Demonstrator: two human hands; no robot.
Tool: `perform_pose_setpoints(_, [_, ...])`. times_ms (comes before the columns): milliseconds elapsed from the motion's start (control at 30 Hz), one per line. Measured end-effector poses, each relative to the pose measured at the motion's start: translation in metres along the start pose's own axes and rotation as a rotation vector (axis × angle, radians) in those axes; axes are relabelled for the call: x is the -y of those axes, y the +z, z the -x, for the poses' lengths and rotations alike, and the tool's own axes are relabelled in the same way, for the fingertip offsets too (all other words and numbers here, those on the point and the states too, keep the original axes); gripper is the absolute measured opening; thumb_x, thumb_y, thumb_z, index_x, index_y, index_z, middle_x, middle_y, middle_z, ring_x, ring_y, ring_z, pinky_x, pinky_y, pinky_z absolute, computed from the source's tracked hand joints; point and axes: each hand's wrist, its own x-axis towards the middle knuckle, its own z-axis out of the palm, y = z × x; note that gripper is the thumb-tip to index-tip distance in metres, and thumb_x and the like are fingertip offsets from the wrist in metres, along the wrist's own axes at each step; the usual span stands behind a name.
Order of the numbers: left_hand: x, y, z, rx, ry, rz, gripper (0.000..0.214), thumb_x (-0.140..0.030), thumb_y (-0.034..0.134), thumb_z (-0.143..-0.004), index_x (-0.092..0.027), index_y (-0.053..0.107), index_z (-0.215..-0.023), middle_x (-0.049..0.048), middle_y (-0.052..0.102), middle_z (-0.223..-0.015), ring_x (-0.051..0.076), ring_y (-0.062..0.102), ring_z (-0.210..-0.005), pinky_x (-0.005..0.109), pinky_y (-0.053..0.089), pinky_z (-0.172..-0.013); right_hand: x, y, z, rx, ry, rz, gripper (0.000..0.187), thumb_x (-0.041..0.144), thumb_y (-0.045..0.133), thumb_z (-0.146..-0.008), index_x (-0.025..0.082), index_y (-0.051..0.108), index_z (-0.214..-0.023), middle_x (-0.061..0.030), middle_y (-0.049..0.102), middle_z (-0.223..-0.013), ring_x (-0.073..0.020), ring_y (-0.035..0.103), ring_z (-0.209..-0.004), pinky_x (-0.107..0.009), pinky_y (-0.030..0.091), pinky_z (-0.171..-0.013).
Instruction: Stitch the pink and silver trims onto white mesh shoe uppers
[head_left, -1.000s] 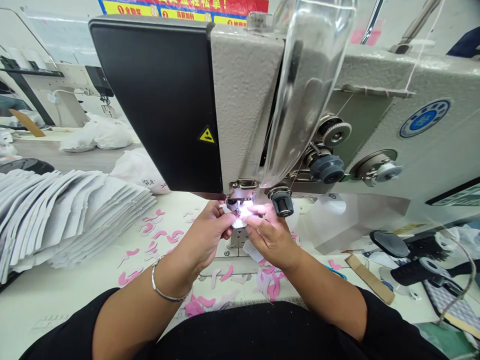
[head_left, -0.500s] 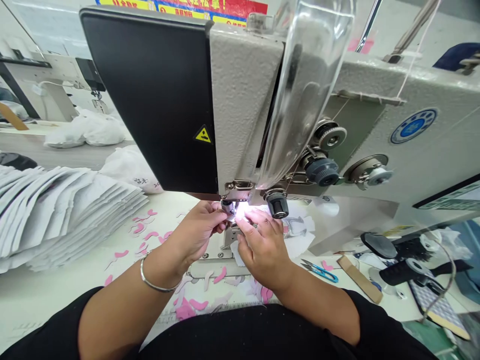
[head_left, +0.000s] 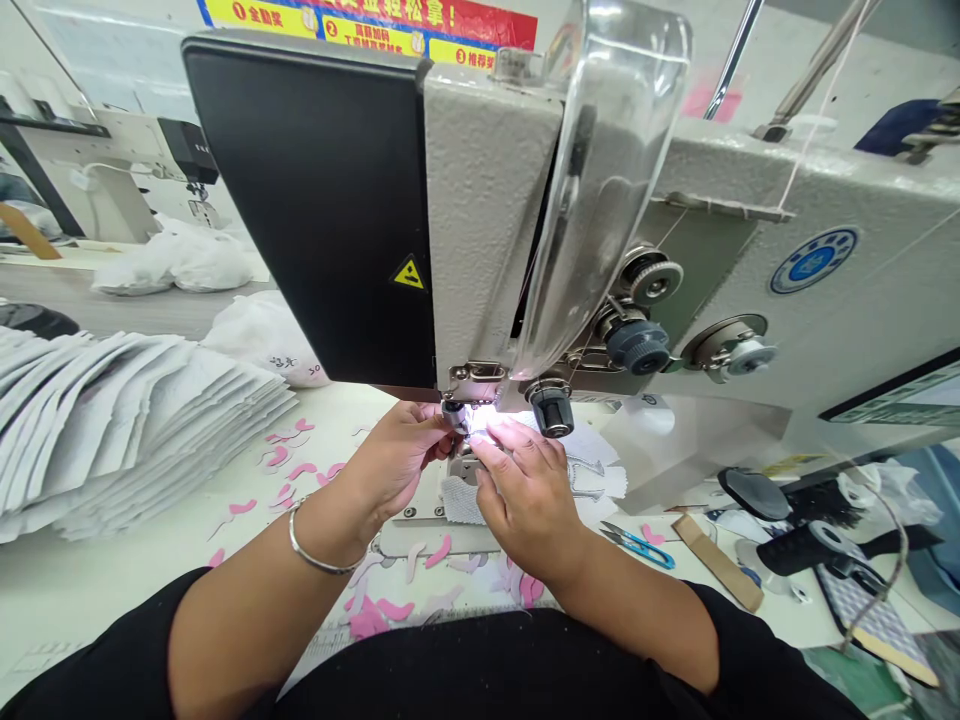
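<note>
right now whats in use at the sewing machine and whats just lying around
In use:
sewing machine
left hand
right hand
mesh fabric under the right hand
white fabric piece

Lying around:
stack of fabric pieces
pink scraps
blue-handled scissors
cardboard strip
white plastic bags

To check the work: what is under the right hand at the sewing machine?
The right hand lies over white mesh fabric on the machine bed. The part beneath the palm is covered, so it cannot be seen.
</note>
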Motion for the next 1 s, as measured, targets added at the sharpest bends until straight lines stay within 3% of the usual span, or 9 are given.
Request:
perform_pose_setpoints(200, [-0.001, 0.002, 0.005, -0.013, 0.014, -0.028, 0.02, -0.018, 0.072, -0.07, -0.017, 0.056, -0.059, -0.0026, 0.05, -0.055, 0.01, 0.045, -0.055, 0.024, 0.034, -0.056, -0.002, 0.001, 0.0, 0.01, 0.0, -0.001, 0.036, 0.021, 0.057, -0.09, 0.025, 0.059, -0.126, -0.0086, 0.065, -0.119, -0.0262, 0.055, -0.122, -0.044, 0.043, -0.102])
perform_pose_setpoints(333, [0.001, -0.004, 0.014, -0.105, 0.025, -0.029, 0.017, -0.026, 0.072, -0.074, -0.02, 0.056, -0.075, -0.0026, 0.057, -0.069, 0.011, 0.05, -0.063, 0.025, 0.039, -0.062, -0.004, 0.0, -0.001, 0.004, -0.012, 0.01, 0.034, 0.02, 0.056, -0.09, 0.024, 0.06, -0.124, -0.0085, 0.066, -0.119, -0.0261, 0.056, -0.121, -0.043, 0.043, -0.101])
perform_pose_setpoints(433, [0.012, -0.015, 0.023, -0.13, 0.014, -0.241, 0.02, -0.033, 0.07, -0.077, -0.022, 0.059, -0.089, -0.0015, 0.06, -0.084, 0.014, 0.054, -0.077, 0.027, 0.041, -0.072, -0.005, 0.0, -0.002, 0.01, -0.009, -0.005, 0.031, 0.02, 0.055, -0.091, 0.022, 0.06, -0.121, -0.0089, 0.067, -0.12, -0.0256, 0.056, -0.122, -0.043, 0.043, -0.101])
perform_pose_setpoints(500, [0.024, -0.024, 0.029, -0.082, -0.054, -0.443, 0.022, -0.035, 0.071, -0.077, -0.022, 0.061, -0.091, -0.0011, 0.06, -0.085, 0.016, 0.053, -0.079, 0.028, 0.041, -0.072, -0.006, -0.001, -0.003, 0.015, 0.001, -0.025, 0.028, 0.021, 0.054, -0.092, 0.02, 0.059, -0.119, -0.0096, 0.067, -0.119, -0.0256, 0.055, -0.122, -0.043, 0.043, -0.102])
perform_pose_setpoints(633, [0.043, -0.034, 0.041, 0.095, -0.172, -0.653, 0.025, -0.042, 0.069, -0.077, -0.02, 0.059, -0.074, -0.0032, 0.053, -0.068, 0.015, 0.048, -0.065, 0.026, 0.034, -0.061, -0.008, 0.0, -0.005, 0.012, 0.014, -0.056, 0.024, 0.019, 0.053, -0.092, 0.019, 0.058, -0.116, -0.0104, 0.068, -0.116, -0.0256, 0.056, -0.122, -0.045, 0.043, -0.103])
perform_pose_setpoints(700, [0.046, -0.034, 0.045, 0.123, -0.154, -0.632, 0.028, -0.044, 0.067, -0.08, -0.02, 0.057, -0.07, -0.0027, 0.055, -0.065, 0.015, 0.048, -0.063, 0.026, 0.033, -0.059, -0.011, 0.0, -0.007, 0.021, 0.017, -0.069, 0.023, 0.019, 0.053, -0.092, 0.02, 0.058, -0.115, -0.0096, 0.069, -0.114, -0.025, 0.057, -0.121, -0.045, 0.043, -0.103])
perform_pose_setpoints(867, [0.03, -0.026, 0.05, 0.145, -0.119, -0.316, 0.026, -0.044, 0.067, -0.083, -0.019, 0.06, -0.078, -0.0019, 0.058, -0.063, 0.012, 0.053, -0.061, 0.024, 0.041, -0.062, -0.019, -0.008, -0.015, 0.062, -0.007, -0.09, 0.024, 0.022, 0.052, -0.094, 0.021, 0.057, -0.117, -0.0086, 0.07, -0.11, -0.0258, 0.059, -0.118, -0.047, 0.045, -0.103])
perform_pose_setpoints(1000, [0.009, -0.016, 0.046, 0.136, -0.125, -0.201, 0.024, -0.039, 0.07, -0.082, -0.017, 0.06, -0.078, -0.0019, 0.056, -0.061, 0.009, 0.05, -0.054, 0.021, 0.041, -0.055, -0.02, -0.024, -0.012, -0.084, -0.076, -0.127, 0.03, 0.016, 0.053, -0.091, 0.024, 0.058, -0.119, -0.0069, 0.069, -0.113, -0.0249, 0.061, -0.117, -0.049, 0.044, -0.104])
